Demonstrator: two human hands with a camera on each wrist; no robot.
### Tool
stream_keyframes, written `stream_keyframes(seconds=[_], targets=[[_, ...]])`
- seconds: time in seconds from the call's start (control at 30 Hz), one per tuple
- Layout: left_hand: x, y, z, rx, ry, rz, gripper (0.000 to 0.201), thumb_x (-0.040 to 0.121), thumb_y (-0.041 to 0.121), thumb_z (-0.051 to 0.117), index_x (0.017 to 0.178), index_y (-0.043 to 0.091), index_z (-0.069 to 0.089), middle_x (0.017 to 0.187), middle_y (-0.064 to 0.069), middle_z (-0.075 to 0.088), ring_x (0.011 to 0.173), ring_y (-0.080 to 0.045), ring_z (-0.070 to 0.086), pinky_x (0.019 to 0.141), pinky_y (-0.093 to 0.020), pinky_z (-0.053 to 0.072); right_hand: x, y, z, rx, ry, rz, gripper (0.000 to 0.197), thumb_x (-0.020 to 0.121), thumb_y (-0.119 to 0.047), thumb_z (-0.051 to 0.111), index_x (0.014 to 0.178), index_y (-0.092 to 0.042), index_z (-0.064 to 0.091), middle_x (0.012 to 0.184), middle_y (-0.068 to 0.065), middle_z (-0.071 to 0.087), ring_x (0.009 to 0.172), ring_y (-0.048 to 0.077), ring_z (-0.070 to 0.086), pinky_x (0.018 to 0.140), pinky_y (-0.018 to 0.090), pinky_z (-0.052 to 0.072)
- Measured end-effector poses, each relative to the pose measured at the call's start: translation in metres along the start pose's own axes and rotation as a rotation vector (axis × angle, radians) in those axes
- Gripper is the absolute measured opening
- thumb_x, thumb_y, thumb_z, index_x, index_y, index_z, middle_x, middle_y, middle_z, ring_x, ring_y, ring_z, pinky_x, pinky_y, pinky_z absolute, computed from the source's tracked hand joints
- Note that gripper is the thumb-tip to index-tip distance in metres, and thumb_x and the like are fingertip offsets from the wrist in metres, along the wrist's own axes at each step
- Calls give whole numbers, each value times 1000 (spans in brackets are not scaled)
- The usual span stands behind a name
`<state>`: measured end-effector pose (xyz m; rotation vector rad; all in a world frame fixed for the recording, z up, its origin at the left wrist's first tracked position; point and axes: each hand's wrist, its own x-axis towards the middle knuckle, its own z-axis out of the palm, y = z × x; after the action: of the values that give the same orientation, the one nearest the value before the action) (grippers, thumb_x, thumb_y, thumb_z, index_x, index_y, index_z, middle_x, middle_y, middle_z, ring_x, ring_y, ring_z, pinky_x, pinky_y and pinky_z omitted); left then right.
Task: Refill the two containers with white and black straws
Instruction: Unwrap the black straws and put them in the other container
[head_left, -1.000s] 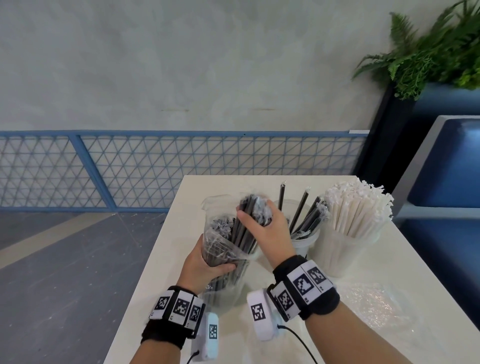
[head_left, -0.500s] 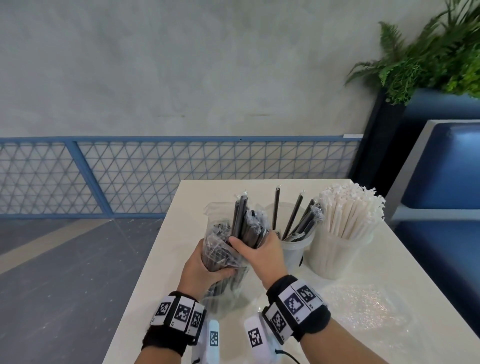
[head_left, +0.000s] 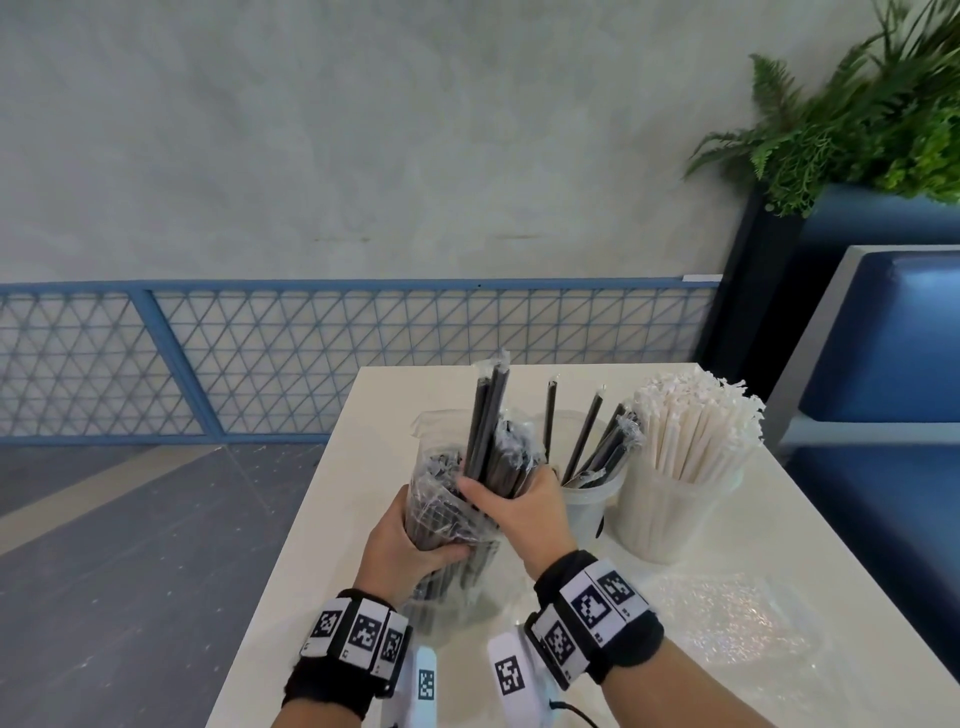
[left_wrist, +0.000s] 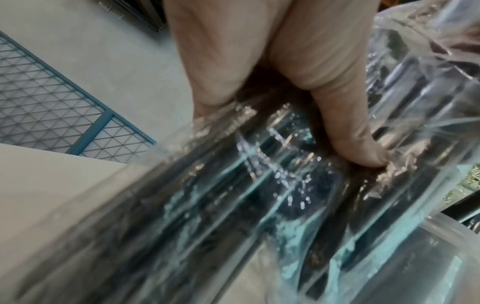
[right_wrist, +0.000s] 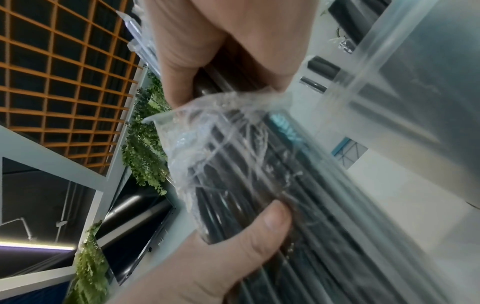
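On the white table (head_left: 727, 540), my left hand (head_left: 415, 540) grips a clear plastic bag of black straws (head_left: 441, 514) around its middle and holds it upright. My right hand (head_left: 514, 499) grips a bundle of wrapped black straws (head_left: 488, 426) that sticks up out of the bag's open top. Just right of it stands a translucent container (head_left: 589, 514) with a few black straws leaning in it. Further right, a second container (head_left: 670, 509) is packed with white straws (head_left: 691, 426). The left wrist view shows my thumb (left_wrist: 350, 131) pressing into the bag (left_wrist: 233, 205). In the right wrist view my thumb (right_wrist: 249, 232) clamps the bundle (right_wrist: 254, 181).
An empty crumpled clear bag (head_left: 727, 618) lies on the table in front of the white-straw container. A blue bench seat (head_left: 883, 364) and a planter with ferns (head_left: 857, 114) stand to the right. A blue mesh railing (head_left: 311, 358) runs beyond the table's far edge.
My right hand slid from the straw tops down to grip the bundle lower. Two straws now stand well above the others. The left hand kept hold of the bag.
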<state>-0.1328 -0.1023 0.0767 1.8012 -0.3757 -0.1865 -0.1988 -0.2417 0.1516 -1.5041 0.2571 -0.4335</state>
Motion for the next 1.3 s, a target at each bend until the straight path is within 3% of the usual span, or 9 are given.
stream_keyframes(seconds=[0.23,0.33,0.4,0.5,0.67,0.83,1.03,1.17,1.3], targets=[[1,0,-2,-11,12,-50,64,55,0,85,104,27,53,97,9,67,82,9,63,73,-9,50,17,-24,-6,251,161,-30,10,77,-9,73,84,-15,69,83,1,72,81,14,69,75,27,56],[3,-1,-4,-17,15,-72,64,54,4,86,103,28,53,99,7,67,92,-3,63,77,-15,50,25,-30,-12,393,225,-3,14,78,-6,71,91,-11,67,84,0,71,80,13,69,69,21,54],[5,-3,-4,-9,21,-80,66,54,9,87,108,25,54,102,6,67,96,-8,63,81,-19,48,29,-34,-16,431,298,-5,25,78,-6,72,101,-5,63,92,6,70,89,19,67,77,29,54],[5,-2,-5,15,45,-76,62,57,10,86,109,23,54,98,11,66,92,-2,61,73,-9,46,36,-38,-25,509,376,32,36,76,-10,73,109,-4,60,104,11,69,98,25,67,86,39,55],[4,1,-2,47,88,-81,53,62,6,82,103,24,53,89,16,62,83,4,57,63,-4,43,43,-43,-45,648,418,123,47,78,-18,72,120,-3,58,115,15,66,93,22,67,56,24,55],[5,-2,0,62,113,-77,53,62,7,83,104,21,54,89,15,63,84,0,59,71,-12,43,44,-61,-64,693,430,65,45,77,-18,73,119,-8,60,113,9,69,95,21,70,70,32,59],[7,-5,-1,35,147,-77,52,63,6,82,106,19,55,88,9,64,85,-12,61,75,-20,43,49,-81,-85,402,658,-158,39,67,-28,80,100,-20,62,102,-1,70,97,16,68,92,41,53],[9,-8,3,38,139,-71,53,63,4,82,107,18,55,89,10,65,87,-13,62,74,-17,45,44,-69,-79,66,554,-189,31,78,-21,72,106,-11,61,96,-3,68,87,7,65,80,21,56],[9,-10,4,52,146,-69,54,63,6,82,110,15,56,91,5,67,90,-17,63,79,-23,47,47,-38,-72,-94,476,-129,26,78,-16,73,98,-8,59,89,-1,65,82,13,63,76,25,54]])
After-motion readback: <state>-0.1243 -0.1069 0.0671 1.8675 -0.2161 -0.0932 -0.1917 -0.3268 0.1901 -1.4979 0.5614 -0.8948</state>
